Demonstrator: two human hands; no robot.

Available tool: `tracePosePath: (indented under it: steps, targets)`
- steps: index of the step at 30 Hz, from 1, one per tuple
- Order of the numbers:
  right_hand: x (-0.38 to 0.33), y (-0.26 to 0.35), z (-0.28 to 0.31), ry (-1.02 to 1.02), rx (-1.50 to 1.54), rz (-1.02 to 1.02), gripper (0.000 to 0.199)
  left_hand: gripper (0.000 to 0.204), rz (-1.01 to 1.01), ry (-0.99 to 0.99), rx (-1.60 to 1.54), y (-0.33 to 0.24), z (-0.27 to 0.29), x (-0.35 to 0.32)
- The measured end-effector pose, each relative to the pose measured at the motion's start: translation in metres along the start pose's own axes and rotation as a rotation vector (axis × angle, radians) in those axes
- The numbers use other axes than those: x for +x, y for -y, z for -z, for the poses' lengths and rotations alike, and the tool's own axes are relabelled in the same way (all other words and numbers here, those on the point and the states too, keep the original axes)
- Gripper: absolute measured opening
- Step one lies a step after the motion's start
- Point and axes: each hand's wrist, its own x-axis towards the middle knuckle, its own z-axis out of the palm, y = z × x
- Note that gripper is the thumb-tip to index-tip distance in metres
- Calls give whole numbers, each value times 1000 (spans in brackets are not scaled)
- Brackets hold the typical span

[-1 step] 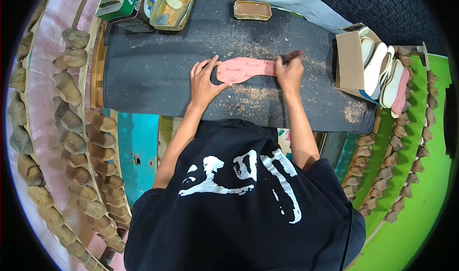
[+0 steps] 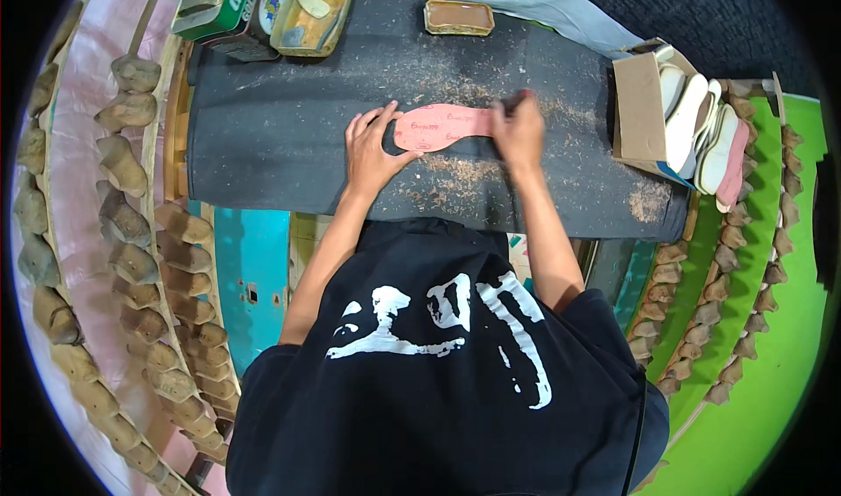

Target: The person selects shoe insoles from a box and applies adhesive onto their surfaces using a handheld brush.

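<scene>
Black fabric of the person's printed shirt (image 2: 438, 382) fills the near view, both forearms reaching forward over it. On the dark counter (image 2: 263, 146) the left hand (image 2: 372, 150) lies flat with fingers spread, pressing the rounded end of a pink shoe insole (image 2: 438, 128) so the piece cannot slide. The right hand (image 2: 519, 133) is closed around a small dark tool (image 2: 515, 104) at the insole's narrower end; the motion blur there hides exactly how the tool meets the edge. Brown shavings (image 2: 455, 174) lie scattered about the insole. Farther right, a cardboard box (image 2: 644, 106) holds more insoles on edge. At the far rim sit a shallow tin (image 2: 458, 17) and an open tray (image 2: 307, 14). Rows of wooden shoe lasts (image 2: 131, 233) line the left.
</scene>
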Motion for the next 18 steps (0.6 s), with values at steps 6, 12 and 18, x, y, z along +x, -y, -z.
tracePosePath:
  steps: [6, 12, 18]
  targets:
    - [-36, 101, -65, 308, 306, 243, 22, 102, -24, -69, 12, 13, -11, -5]
    - [-21, 32, -33, 165, 123, -85, 26, 106, -17, -33, 10, 3, -1, -6]
    - [-19, 2, 18, -126, -31, -58, 22, 107, -15, -5, 13, 2, -2, -3]
